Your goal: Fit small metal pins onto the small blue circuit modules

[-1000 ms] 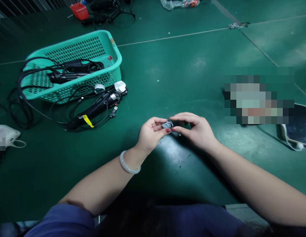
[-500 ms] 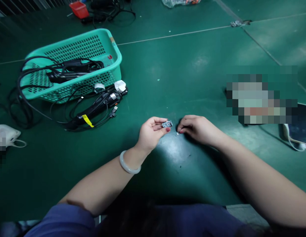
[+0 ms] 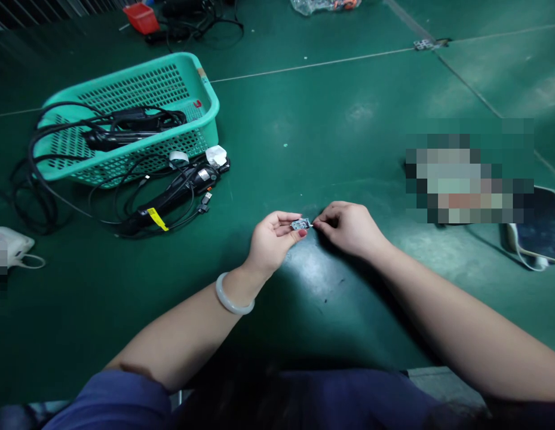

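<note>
In from the table's near edge, the left hand pinched a small grey part — one end seemingly free for the right hand, fingertips closed on a tiny pale piece.

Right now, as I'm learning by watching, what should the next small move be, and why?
I'd suggest a gentle nudge of the right hand toward the small grey part, the left hand staying steady. The left pinches that part; the right appears to pinch a tiny pale piece at its end. Whether they are joined is too small to tell.
</note>
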### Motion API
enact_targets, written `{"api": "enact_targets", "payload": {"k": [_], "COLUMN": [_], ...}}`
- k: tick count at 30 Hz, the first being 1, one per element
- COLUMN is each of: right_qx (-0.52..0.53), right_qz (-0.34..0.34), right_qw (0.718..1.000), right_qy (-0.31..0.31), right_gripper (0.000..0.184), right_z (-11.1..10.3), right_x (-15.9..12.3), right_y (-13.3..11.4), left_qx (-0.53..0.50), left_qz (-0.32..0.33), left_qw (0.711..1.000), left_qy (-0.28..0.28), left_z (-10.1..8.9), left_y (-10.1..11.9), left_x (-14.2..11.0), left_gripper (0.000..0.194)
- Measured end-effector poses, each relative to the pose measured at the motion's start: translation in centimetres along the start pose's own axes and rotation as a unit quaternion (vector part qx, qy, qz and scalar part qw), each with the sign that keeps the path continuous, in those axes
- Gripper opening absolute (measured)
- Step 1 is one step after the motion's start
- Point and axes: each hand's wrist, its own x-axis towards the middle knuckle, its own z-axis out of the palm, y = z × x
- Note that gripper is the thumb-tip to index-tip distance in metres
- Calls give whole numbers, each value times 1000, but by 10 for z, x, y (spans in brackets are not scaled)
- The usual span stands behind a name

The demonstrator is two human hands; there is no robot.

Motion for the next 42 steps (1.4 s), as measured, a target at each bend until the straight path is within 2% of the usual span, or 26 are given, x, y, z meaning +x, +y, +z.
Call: {"api": "enact_targets", "payload": {"k": [5,8,11,14,16,19,25,35,38,42], "right_qx": [29,33,41,59,55,35,8,-37,-48,-15], "right_qz": [106,129,70,-63,-126,-169,-176,-186,-182,-158], "right_qw": [994,991,997,996,990,982,980,975,978,987], "right_qy": [-21,-11,-10,-29,-44,-71,-96,-113,-85,30], "right_gripper": [10,14,17,17,20,23,14,19,21,17], "right_z": [2,2,0,-4,-6,-6,-7,-8,-11,-19], "right_x": [13,15,11,7,6,8,7,1,1,-3], "right_y": [0,2,10,21,26,29,24,18,18,10], "left_qx": [1,7,11,5,2,-1,-2,-6,3,15], "left_qz": [3,6,8,10,11,11,12,10,10,12], "left_qw": [1000,1000,1000,1000,1000,1000,1000,1000,1000,1000], "left_qy": [0,1,8,12,11,13,11,17,12,-3], "left_z": [0,1,1,0,0,0,0,1,0,1], "left_y": [0,1,2,1,1,0,0,1,-1,-3], "left_x": [0,0,-1,-1,0,0,0,1,1,1], "left_gripper": [39,38,37,36,36,36,35,34,34,33]}}
